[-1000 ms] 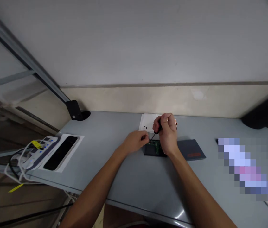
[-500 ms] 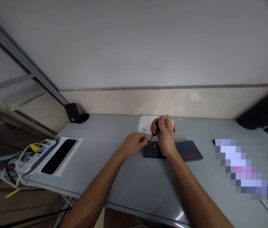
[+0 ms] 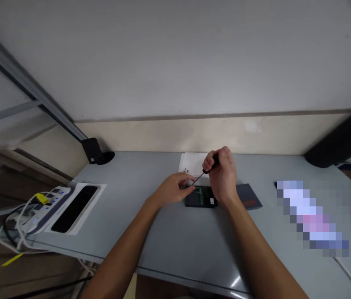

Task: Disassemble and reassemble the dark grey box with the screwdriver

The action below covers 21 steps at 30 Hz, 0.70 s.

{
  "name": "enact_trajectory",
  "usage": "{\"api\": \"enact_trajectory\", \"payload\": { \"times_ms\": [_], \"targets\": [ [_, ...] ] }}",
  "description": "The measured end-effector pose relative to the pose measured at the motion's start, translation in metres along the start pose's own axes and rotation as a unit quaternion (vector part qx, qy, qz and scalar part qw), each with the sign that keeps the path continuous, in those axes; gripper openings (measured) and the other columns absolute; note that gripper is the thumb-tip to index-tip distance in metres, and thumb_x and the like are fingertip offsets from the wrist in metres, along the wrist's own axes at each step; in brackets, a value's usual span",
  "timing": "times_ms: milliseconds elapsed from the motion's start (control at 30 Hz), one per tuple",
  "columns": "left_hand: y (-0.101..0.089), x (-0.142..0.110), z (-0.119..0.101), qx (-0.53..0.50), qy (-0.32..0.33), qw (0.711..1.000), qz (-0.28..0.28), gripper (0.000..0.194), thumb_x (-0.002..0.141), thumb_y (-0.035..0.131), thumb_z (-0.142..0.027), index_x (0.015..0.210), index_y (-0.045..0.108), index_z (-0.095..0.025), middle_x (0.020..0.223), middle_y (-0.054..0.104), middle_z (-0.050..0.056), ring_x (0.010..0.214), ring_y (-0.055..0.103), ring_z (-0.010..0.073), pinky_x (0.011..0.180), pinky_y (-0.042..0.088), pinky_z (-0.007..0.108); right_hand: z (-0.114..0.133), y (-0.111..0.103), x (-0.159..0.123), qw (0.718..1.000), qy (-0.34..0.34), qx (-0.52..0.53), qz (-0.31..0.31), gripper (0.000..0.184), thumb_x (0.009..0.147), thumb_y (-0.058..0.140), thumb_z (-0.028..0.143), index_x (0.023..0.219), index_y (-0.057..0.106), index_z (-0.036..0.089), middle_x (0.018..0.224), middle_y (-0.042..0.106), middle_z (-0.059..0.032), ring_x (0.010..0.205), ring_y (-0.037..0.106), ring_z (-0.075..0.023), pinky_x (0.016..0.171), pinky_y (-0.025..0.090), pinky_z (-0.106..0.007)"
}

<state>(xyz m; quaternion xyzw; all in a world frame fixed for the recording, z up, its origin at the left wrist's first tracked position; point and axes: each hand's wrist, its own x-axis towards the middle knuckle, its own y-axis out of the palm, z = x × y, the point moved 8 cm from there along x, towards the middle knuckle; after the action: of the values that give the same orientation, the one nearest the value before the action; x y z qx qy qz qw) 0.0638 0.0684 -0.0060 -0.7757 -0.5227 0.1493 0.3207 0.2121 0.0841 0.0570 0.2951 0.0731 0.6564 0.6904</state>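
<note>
My right hand (image 3: 223, 174) is closed round the black handle of a screwdriver (image 3: 198, 177). Its thin shaft slants down left to the upper left of a black case with a green circuit board (image 3: 201, 195), which lies on the table. My left hand (image 3: 175, 187) is at the case's left end, thumb and forefinger apart on either side of the screwdriver tip. Any small part at the tip is too small to make out. Behind the case, a white sheet (image 3: 192, 162) bears several small dark pieces. Right of it lies a dark flat cover (image 3: 250, 196), partly behind my right wrist.
On the left of the grey table (image 3: 163, 241) are a phone (image 3: 75, 209) on white paper and a power strip (image 3: 51, 207) with tangled cables. A blurred-out device (image 3: 312, 218) with a cable lies right. A black cylinder (image 3: 337, 145) stands at the back right, before the wall.
My right hand has tilted the screwdriver lower and moved to the right, showing more of its shaft and the case. My left thumb and forefinger have spread. The view has shifted slightly.
</note>
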Motion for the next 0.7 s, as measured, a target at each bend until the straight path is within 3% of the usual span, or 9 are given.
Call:
{"api": "enact_trajectory", "payload": {
  "times_ms": [133,333,500,700],
  "targets": [
    [-0.003,0.001,-0.003,0.016,0.020,0.999,-0.021,0.014,0.093,0.065,-0.028,0.090,0.076,-0.019,0.075,0.057,-0.002,0.070,0.053,0.0132,0.069,0.045,0.026,0.003,0.000,0.001,1.000,0.000,0.016,-0.005,0.053,0.089,0.064,0.071,0.078,0.036,0.028,0.064,0.041,0.0061,0.055,0.040,-0.0128,0.054,0.037,-0.030],
    [-0.014,0.008,-0.015,0.111,0.013,0.992,-0.056,0.015,0.093,0.061,-0.023,0.092,0.076,-0.019,0.078,0.060,0.000,0.071,0.057,0.0148,0.072,0.046,0.026,0.017,-0.014,0.006,0.998,-0.041,0.013,-0.037,0.052,0.090,0.064,0.070,0.080,0.035,0.027,0.064,0.042,0.0075,0.054,0.041,-0.0117,0.053,0.034,-0.028],
    [-0.007,0.044,-0.043,0.272,0.014,0.962,-0.012,0.022,0.098,0.057,-0.027,0.104,0.078,-0.023,0.091,0.069,0.004,0.084,0.066,0.0210,0.080,0.049,0.030,0.028,-0.036,0.013,0.991,-0.090,-0.010,-0.094,0.054,0.086,0.068,0.072,0.081,0.036,0.028,0.061,0.044,0.0092,0.053,0.042,-0.0111,0.052,0.036,-0.026],
    [0.009,0.075,-0.044,0.290,0.003,0.957,0.021,0.018,0.092,0.063,-0.022,0.100,0.079,-0.022,0.087,0.072,0.006,0.090,0.069,0.0251,0.082,0.050,0.032,0.041,-0.051,0.014,0.980,-0.139,-0.081,-0.118,0.050,0.090,0.063,0.071,0.085,0.037,0.028,0.060,0.045,0.0106,0.053,0.042,-0.0115,0.053,0.037,-0.026]
  ]
}}
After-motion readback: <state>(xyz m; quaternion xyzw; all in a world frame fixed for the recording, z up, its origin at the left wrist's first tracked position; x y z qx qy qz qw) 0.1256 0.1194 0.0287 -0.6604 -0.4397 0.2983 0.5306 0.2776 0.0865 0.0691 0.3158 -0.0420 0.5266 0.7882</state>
